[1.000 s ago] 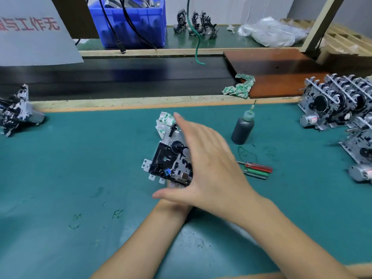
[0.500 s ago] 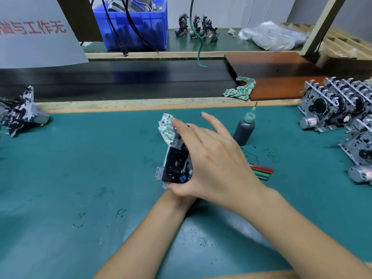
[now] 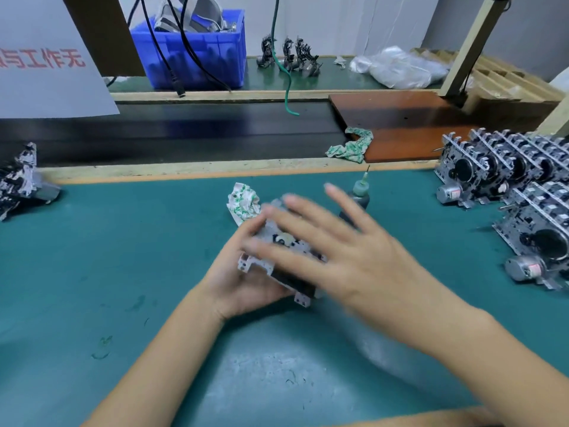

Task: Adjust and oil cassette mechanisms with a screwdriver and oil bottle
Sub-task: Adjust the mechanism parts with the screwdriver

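Progress, judged from the layout: rows of cassette mechanisms [image 3: 520, 180] stand at the right edge of the green mat [image 3: 92, 257], presumably still waiting; a smaller cluster [image 3: 18, 180] lies far left. One mechanism [image 3: 277, 260] is in hand at centre, above the mat. Oil bottle [image 3: 358, 195] stands just behind it, untouched; no screwdriver is visible, so neither adjusting nor oiling is under way. Left hand [image 3: 246, 278] cradles the mechanism from below, fingers curled round its left end. Right hand [image 3: 348, 257] lies over it, fingers straight and spread, gripping nothing; motion-blurred.
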